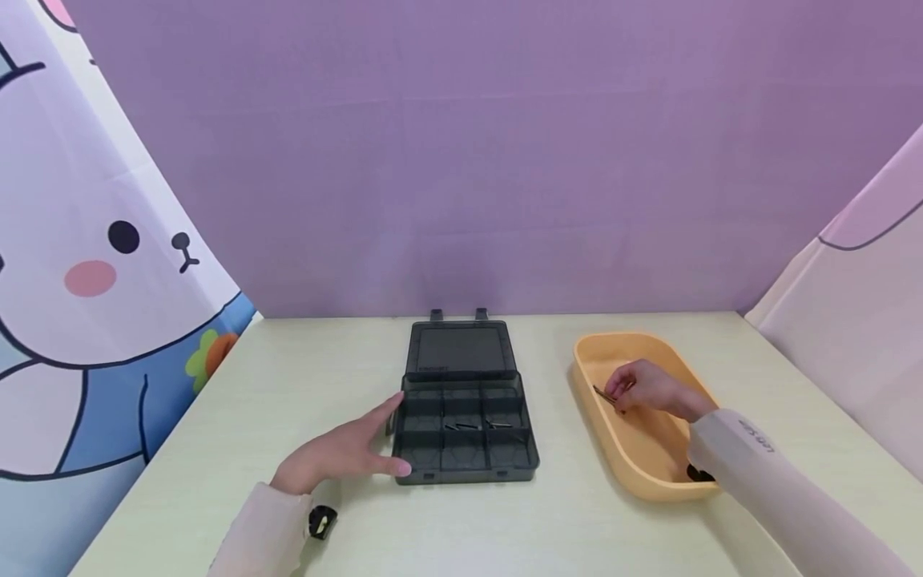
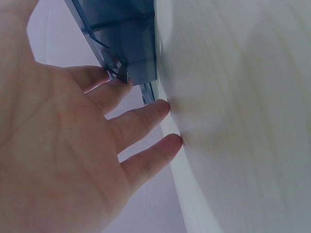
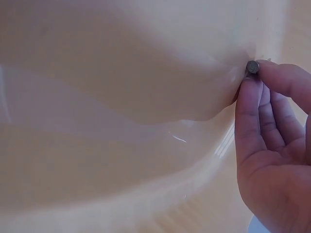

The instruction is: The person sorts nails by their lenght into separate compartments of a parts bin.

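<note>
A dark translucent compartment box (image 1: 467, 481) stands on the table with its lid (image 1: 461, 350) folded back. Several thin metal pins (image 1: 461, 426) lie in its middle-row compartments. My left hand (image 1: 339, 457) spreads along the box's left side, fingers fairly straight and thumb at the front left corner; in the left wrist view, fingertips (image 2: 161, 106) reach down to the tabletop beside the box (image 2: 133, 43). Inside the yellow tray (image 1: 613, 449), my right hand (image 1: 649, 386) pinches a thin metal pin (image 3: 252, 67), its round end showing between thumb and forefinger.
The tray sits to the right of the box, with a gap of tabletop (image 1: 555, 521) between them. A small black object (image 1: 698, 474) lies at the tray's near end, partly behind the right sleeve. A purple cloth (image 1: 505, 160) hangs behind the table.
</note>
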Motion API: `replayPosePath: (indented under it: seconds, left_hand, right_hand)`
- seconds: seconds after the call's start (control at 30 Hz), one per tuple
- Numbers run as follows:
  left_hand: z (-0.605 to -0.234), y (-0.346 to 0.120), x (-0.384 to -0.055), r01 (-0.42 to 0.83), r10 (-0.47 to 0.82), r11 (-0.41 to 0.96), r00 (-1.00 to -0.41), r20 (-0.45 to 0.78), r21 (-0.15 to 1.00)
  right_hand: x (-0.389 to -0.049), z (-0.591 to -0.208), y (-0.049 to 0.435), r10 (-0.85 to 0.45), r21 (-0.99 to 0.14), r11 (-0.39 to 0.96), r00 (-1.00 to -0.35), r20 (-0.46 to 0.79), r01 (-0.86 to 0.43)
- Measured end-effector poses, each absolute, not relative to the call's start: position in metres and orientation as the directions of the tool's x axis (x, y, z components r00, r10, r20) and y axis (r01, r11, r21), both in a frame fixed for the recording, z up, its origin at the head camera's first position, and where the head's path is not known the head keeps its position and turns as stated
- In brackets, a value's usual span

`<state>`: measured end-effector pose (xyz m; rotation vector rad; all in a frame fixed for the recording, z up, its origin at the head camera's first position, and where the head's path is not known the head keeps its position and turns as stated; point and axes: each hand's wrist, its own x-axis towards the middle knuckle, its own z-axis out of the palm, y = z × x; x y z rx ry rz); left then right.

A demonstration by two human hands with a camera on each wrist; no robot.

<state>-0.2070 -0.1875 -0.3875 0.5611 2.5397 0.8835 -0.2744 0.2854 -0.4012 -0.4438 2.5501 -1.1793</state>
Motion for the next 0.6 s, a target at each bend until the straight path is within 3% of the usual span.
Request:
replayPosePath:
  seconds: [0.6]
  left_hand:
    - [-0.3844,-0.1863,-0.2037,0.234,0.48,0.726,-0.847,-0.231,0.647]
  right_hand:
    - [-0.2706,-0.3919,0.2851,-0.274,-0.723,0.663,-0.962,0.009,-0.196]
